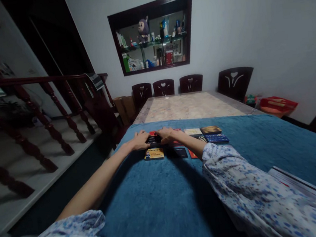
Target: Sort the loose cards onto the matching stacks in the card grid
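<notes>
Both hands are at the far left of several small printed cards or flat card stacks laid in rows on the blue cloth. My left hand (141,140) has its fingers curled at the left side of a black card stack (154,140) with pale lettering. At that stack's right side, my right hand (166,134) grips with bent fingers. Part of a red card (152,133) shows just behind it. Nearer me lie a yellow card (154,154) and a dark card (177,153). My right forearm partly covers an orange-red card (192,153).
Right of my hands lie a cream card (193,131), a brown-gold card (211,129) and a blue card (217,138). A white booklet or sheet (298,182) rests by my right sleeve. Chairs (163,87) stand beyond the table (190,105); a railing (31,110) runs along the left.
</notes>
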`<state>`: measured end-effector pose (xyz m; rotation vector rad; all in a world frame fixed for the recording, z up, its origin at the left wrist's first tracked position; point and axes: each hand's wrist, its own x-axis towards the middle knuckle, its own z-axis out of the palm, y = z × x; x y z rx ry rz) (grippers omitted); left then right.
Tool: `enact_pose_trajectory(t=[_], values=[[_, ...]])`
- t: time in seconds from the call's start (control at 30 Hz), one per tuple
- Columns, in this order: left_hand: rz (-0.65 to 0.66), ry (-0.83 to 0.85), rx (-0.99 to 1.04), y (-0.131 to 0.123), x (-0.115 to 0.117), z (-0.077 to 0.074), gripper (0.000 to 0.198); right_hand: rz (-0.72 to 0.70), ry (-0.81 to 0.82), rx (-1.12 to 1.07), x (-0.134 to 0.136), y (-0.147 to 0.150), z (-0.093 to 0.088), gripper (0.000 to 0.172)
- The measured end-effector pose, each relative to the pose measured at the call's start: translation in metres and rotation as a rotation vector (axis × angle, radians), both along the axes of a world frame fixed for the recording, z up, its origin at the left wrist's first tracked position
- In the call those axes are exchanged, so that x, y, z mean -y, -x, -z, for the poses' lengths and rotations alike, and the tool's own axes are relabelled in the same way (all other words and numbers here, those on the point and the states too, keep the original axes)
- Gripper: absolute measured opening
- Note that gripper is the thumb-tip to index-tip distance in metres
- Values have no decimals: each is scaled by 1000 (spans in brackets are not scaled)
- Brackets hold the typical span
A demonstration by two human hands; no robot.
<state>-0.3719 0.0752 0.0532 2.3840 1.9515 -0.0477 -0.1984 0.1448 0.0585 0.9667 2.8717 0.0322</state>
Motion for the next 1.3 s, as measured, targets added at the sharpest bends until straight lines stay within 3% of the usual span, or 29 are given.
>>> enact_pose_trajectory(t=[0.57,0.83,1.03,1.3], values=[[5,9,13,3,-12,6,58,-71,46,1,-9,4,3,58],[89,-17,90,11,-17,10,45,-64,128,-4,-6,0,-3,57],[76,-12,61,10,-22,10,43,-31,130,13,-5,1,-4,43],[71,9,90,7,-25,10,37,-18,120,28,-6,7,-3,46]])
